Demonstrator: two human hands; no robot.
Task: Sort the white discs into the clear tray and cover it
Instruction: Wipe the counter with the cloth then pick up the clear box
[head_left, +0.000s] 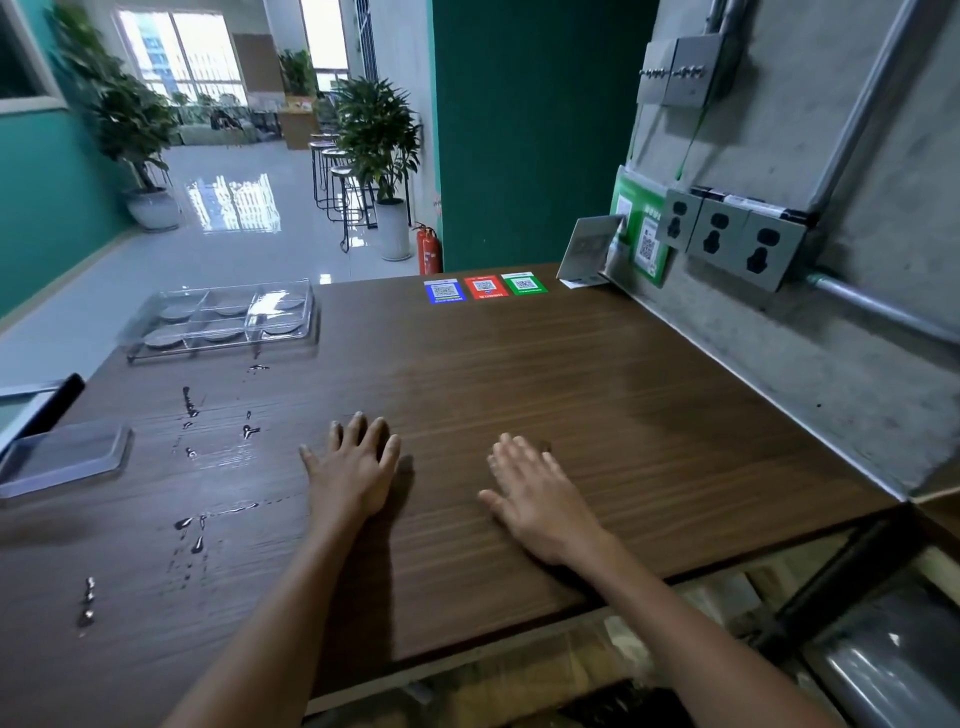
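Note:
A clear compartment tray (156, 304) stands at the far left of the brown table (571, 395), with a clear cover on top. Several white discs (165, 336) lie inside its compartments, seen through the plastic. My left hand (356, 467) lies flat on the table, fingers spread, holding nothing. My right hand (537, 493) rests flat beside it, palm down and empty. Both hands are well in front of and to the right of the tray.
A second clear plastic container (62, 457) sits at the table's left edge. Water drops (192, 410) streak the left part of the tabletop. Three QR stickers (485, 287) lie at the far edge. A concrete wall with sockets (727, 241) bounds the right side.

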